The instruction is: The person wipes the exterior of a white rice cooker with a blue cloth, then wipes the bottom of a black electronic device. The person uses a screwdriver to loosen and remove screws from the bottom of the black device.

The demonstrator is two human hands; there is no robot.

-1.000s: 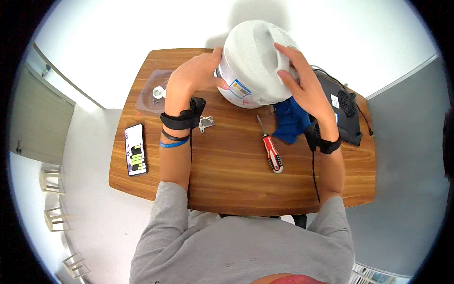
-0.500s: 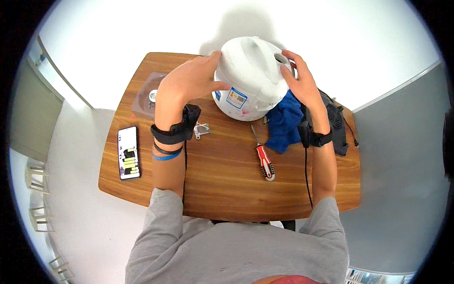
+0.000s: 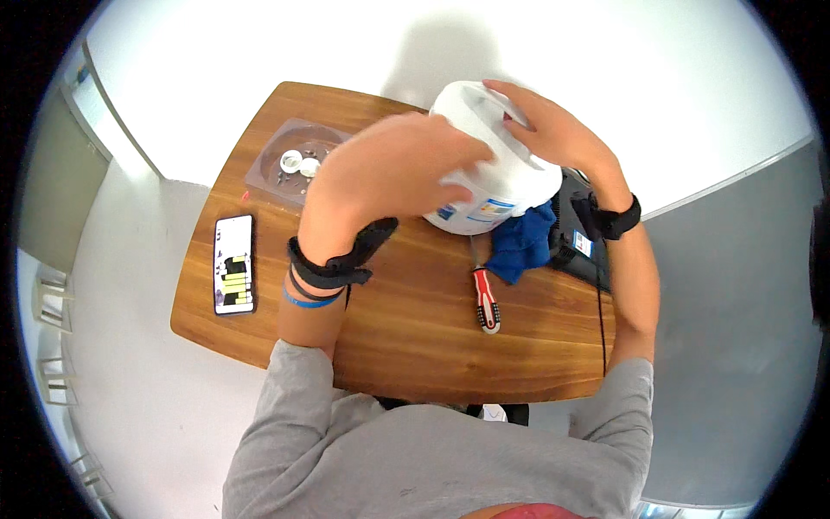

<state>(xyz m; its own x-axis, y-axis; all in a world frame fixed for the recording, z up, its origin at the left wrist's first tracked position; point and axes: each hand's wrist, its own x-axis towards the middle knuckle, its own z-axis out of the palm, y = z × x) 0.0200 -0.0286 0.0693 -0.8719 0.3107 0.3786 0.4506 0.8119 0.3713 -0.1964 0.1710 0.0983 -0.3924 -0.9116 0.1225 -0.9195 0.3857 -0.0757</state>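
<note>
A smartphone (image 3: pixel 234 277) with a yellow-and-black screen lies well left of the white appliance housing (image 3: pixel 495 160), and a clear tray (image 3: pixel 294 161) holding small white caps sits between them near the far edge of the wooden table (image 3: pixel 415 346). The left hand (image 3: pixel 393 173) lies spread and flat against the housing's near left side, and the right hand (image 3: pixel 553 134) clasps its far right side with fingers open over the top; the housing is lifted over the table's far edge, tilted, its long axis running up-left to down-right, a rectangular blue-and-yellow label (image 3: pixel 493 208) on its lower face. Just below the housing lie a red-handled screwdriver (image 3: pixel 486 298) pointing away from the person, a blue cloth (image 3: pixel 523 246), and to the right a black device (image 3: pixel 584 246).
</note>
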